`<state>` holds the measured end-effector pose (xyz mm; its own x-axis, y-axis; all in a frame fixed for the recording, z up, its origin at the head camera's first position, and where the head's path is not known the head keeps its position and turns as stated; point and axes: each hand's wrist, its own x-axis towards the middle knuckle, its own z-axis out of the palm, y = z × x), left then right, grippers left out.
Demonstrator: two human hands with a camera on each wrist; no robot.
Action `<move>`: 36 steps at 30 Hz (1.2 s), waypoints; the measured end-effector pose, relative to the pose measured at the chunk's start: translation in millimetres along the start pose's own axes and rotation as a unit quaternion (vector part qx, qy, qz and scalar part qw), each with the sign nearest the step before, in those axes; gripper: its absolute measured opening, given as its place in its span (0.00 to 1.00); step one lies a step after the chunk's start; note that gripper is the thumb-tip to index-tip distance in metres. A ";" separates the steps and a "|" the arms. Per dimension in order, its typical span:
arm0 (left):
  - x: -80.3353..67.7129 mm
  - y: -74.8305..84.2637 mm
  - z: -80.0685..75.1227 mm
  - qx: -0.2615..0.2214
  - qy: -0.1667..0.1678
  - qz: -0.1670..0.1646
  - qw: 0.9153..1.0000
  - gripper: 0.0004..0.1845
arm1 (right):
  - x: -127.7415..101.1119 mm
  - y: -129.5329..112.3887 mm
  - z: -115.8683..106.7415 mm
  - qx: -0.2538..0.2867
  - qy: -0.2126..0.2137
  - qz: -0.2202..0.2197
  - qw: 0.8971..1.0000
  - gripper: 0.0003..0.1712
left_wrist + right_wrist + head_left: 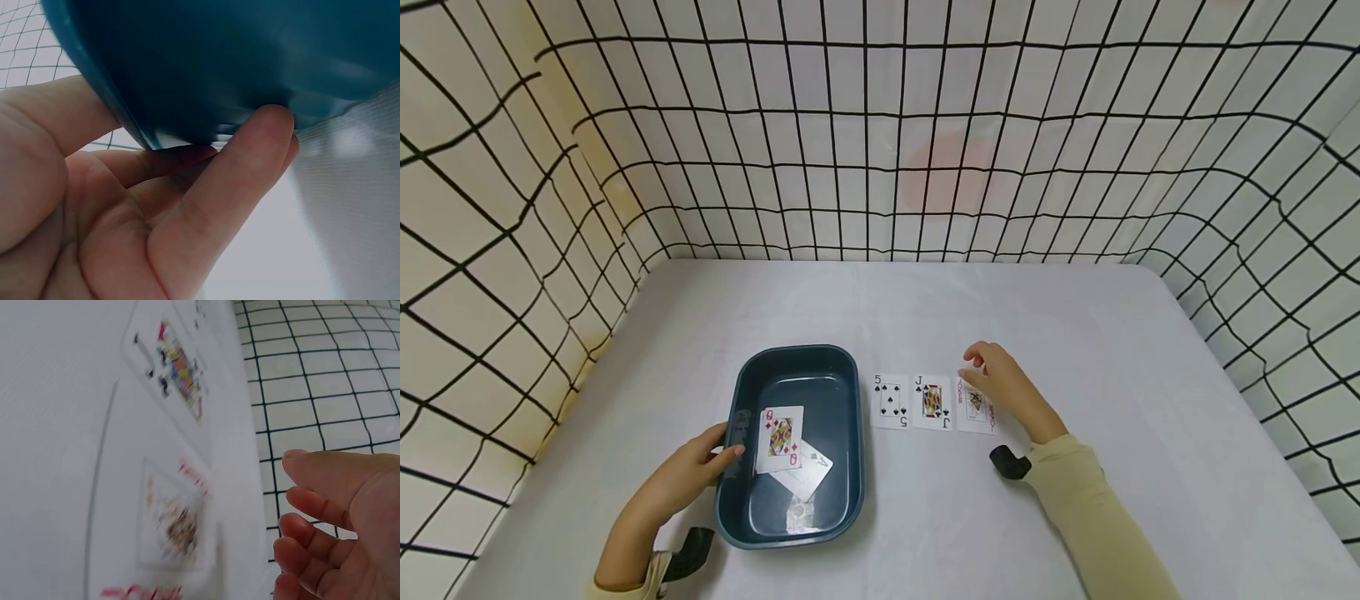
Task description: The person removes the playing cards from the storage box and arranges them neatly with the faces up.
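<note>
Left hand point(691, 468) grips a glossy dark-blue tray point(816, 400); right hand point(1004, 385), empty, hovers by a white, red-lettered card point(974, 408).

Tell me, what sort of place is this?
Probably a makeshift recording booth, though I can't be sure: a white table, black netting along its back and sides, and black wrist devices that could be cameras.

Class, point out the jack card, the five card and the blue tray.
Jack card point(932, 402), head view, on its printed figure.
Five card point(891, 401), head view, on its central pip.
Blue tray point(820, 398), head view, on its bare floor.
</note>
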<state>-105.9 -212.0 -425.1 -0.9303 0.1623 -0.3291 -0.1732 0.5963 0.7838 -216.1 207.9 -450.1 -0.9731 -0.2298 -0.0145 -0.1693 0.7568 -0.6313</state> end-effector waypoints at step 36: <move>-0.1 -0.4 -2.4 0.002 0.001 0.016 1.000 0.28 | 39.5 -198.2 100.4 0.028 -0.135 -0.192 0.972 0.16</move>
<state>-106.5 -214.1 -424.1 -0.9360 0.1801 -0.3023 -0.1413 0.5946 0.7915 -205.3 -12.6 -403.4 -0.7617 -0.6472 0.0322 -0.4957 0.5500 -0.6721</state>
